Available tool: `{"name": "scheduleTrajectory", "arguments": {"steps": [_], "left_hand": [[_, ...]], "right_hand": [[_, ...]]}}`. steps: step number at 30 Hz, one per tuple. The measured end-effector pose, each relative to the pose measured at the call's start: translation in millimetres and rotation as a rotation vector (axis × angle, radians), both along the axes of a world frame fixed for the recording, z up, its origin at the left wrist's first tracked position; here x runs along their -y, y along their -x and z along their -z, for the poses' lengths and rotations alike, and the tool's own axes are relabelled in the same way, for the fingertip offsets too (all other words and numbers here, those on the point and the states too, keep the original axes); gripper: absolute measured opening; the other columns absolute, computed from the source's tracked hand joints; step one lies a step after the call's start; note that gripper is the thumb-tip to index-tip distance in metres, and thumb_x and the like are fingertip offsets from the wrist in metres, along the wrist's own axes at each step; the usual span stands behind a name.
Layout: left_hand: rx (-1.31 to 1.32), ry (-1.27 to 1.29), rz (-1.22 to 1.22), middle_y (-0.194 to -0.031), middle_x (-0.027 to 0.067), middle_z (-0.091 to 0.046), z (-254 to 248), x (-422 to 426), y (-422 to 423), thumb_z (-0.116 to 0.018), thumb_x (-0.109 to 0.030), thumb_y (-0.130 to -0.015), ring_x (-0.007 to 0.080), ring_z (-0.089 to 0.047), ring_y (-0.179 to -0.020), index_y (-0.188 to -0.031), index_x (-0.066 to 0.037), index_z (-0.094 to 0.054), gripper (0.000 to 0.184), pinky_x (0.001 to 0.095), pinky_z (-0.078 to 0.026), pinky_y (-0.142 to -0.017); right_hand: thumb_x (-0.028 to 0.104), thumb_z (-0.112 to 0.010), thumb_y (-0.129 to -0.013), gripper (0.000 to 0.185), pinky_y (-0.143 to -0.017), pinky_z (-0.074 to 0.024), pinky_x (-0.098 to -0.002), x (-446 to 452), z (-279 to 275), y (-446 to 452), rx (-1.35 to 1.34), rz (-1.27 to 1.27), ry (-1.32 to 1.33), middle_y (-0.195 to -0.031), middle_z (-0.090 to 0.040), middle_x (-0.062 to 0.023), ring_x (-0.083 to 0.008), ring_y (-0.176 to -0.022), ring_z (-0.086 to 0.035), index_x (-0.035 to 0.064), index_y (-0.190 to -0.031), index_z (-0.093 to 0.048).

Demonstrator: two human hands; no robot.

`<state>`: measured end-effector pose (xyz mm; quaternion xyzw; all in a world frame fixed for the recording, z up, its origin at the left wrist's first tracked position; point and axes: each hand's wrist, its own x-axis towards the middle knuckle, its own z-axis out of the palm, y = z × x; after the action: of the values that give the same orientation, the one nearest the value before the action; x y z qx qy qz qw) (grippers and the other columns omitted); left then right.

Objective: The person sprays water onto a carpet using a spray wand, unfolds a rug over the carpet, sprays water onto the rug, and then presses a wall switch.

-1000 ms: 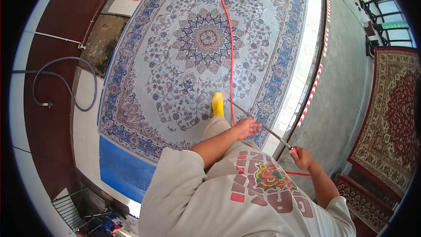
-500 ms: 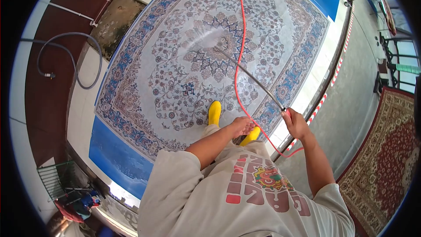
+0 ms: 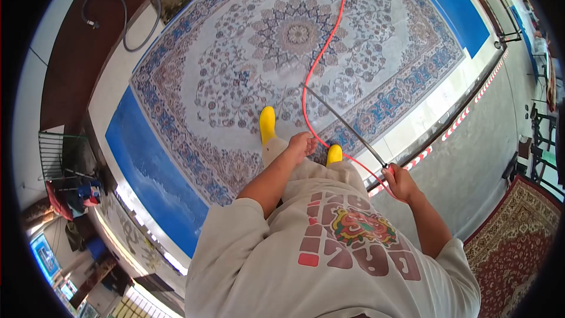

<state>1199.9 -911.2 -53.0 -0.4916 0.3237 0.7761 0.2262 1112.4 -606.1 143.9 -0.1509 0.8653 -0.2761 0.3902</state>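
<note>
My right hand is closed around the handle of a pressure washer wand. The thin metal lance slants up and left, its tip above the patterned carpet. A faint mist shows near the tip. My left hand has its fingers curled at the red hose, seemingly gripping it. From there the hose runs up across the carpet and the lance, and down toward my right hand. My yellow boots stand on the carpet.
Blue flooring shows beyond the carpet's ends. A grey hose hangs over the pale ledge at upper left. Red-and-white striped tape lines the raised edge at right. A red carpet lies lower right; a green rack stands left.
The lance tip has swung from the central medallion to nearer my feet, and its white spray fan has faded to faint mist. The view has shifted; both hands keep their closed shape.
</note>
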Motion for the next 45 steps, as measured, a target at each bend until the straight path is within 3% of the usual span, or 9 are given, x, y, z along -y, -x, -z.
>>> {"name": "scheduleTrajectory", "arguments": {"steps": [9,16,23,32,34,36,37,44,45], "left_hand": [[0.104,-0.099,0.013,-0.085,0.0025,-0.061,-14.7,-130.1,-123.5,-0.050,-0.028,-0.090,0.0143,-0.059,-0.072,-0.108,-0.013,-0.051,0.023,0.0317,-0.048,-0.063],[0.059,-0.201,0.073,-0.080,0.0034,-0.059,22.5,-168.8,-162.2,-0.049,-0.030,-0.090,0.0122,-0.056,-0.065,-0.100,-0.010,-0.054,0.024,0.0279,-0.047,-0.056],[-0.062,-0.332,0.168,-0.080,0.0033,-0.059,31.3,-216.5,-153.1,-0.050,-0.035,-0.090,0.0123,-0.056,-0.066,-0.102,-0.009,-0.054,0.028,0.0273,-0.048,-0.057],[0.300,-0.967,0.131,-0.119,0.0215,-0.042,16.3,-297.0,-84.4,-0.052,-0.065,-0.077,0.0372,-0.049,-0.107,-0.136,-0.014,-0.024,0.083,0.0513,-0.045,-0.086],[0.276,-1.226,-0.329,-0.118,0.0248,-0.044,10.3,-317.5,-69.5,-0.051,-0.065,-0.079,0.0426,-0.050,-0.107,-0.136,-0.013,-0.021,0.083,0.0556,-0.043,-0.088],[-0.251,-1.083,-0.927,-0.098,0.0215,-0.056,39.6,-353.0,-51.2,-0.052,-0.050,-0.087,0.0325,-0.060,-0.085,-0.120,0.003,-0.038,0.064,0.0458,-0.052,-0.077],[-0.016,-1.104,-1.087,-0.082,0.0163,-0.060,31.1,-331.6,-42.0,-0.053,-0.041,-0.089,0.0261,-0.062,-0.071,-0.107,0.002,-0.045,0.048,0.0379,-0.055,-0.066],[0.184,-0.323,-1.494,-0.053,0.0051,-0.051,155.0,-265.4,-99.7,-0.052,-0.027,-0.089,0.0170,-0.049,-0.043,-0.062,-0.012,-0.047,0.032,0.0262,-0.039,-0.038],[0.047,-0.175,-1.448,-0.058,0.0036,-0.051,158.8,-254.6,-124.2,-0.053,-0.031,-0.090,0.0147,-0.052,-0.048,-0.078,-0.008,-0.047,0.027,0.0240,-0.042,-0.041]], "right_hand": [[0.041,-0.050,-0.089,0.043,-0.066,-0.0459,-0.0476,-127.7,7.1,-79.7,0.124,-0.160,-0.299,-0.075,-0.061,-0.0254,-0.0444,-0.075,-0.058,-0.0016,-0.087,-0.057],[0.036,-0.047,-0.092,0.041,-0.057,-0.0424,-0.0439,-53.7,39.8,-82.1,-0.026,-0.102,-0.052,-0.065,-0.055,-0.0247,-0.0436,-0.067,-0.056,-0.0026,-0.079,-0.052],[0.042,-0.042,-0.093,0.048,-0.057,-0.0417,-0.0398,49.0,66.0,-40.1,-0.038,-0.064,0.003,-0.060,-0.052,-0.0172,-0.0275,-0.055,-0.050,-0.0033,-0.078,-0.051],[0.046,-0.041,-0.094,0.043,-0.040,-0.0311,-0.0230,168.6,19.6,-7.3,0.057,0.049,0.164,-0.053,-0.042,0.0000,-0.0068,-0.044,-0.039,0.0051,-0.081,-0.048],[0.044,-0.043,-0.094,0.042,-0.042,-0.0312,-0.0235,159.9,8.5,-2.7,0.028,0.016,0.140,-0.055,-0.042,0.0011,-0.0066,-0.046,-0.038,0.0041,-0.081,-0.049],[0.041,-0.044,-0.094,0.040,-0.043,-0.0306,-0.0230,141.1,-12.4,-0.6,0.063,0.017,0.119,-0.056,-0.041,0.0028,-0.0052,-0.048,-0.037,0.0042,-0.080,-0.049],[0.041,-0.043,-0.095,0.040,-0.042,-0.0313,-0.0230,125.4,-24.9,0.8,0.104,0.058,0.087,-0.056,-0.041,0.0031,-0.0049,-0.047,-0.038,0.0045,-0.080,-0.048],[0.045,-0.037,-0.095,0.044,-0.041,-0.0338,-0.0253,-49.4,-71.1,35.2,0.250,0.069,-0.252,-0.056,-0.040,-0.0017,-0.0094,-0.043,-0.037,0.0041,-0.081,-0.046],[0.047,-0.038,-0.094,0.046,-0.040,-0.0339,-0.0256,-73.5,-75.1,47.9,0.313,0.099,-0.329,-0.056,-0.041,-0.0026,-0.0101,-0.043,-0.039,0.0031,-0.080,-0.046]]}}
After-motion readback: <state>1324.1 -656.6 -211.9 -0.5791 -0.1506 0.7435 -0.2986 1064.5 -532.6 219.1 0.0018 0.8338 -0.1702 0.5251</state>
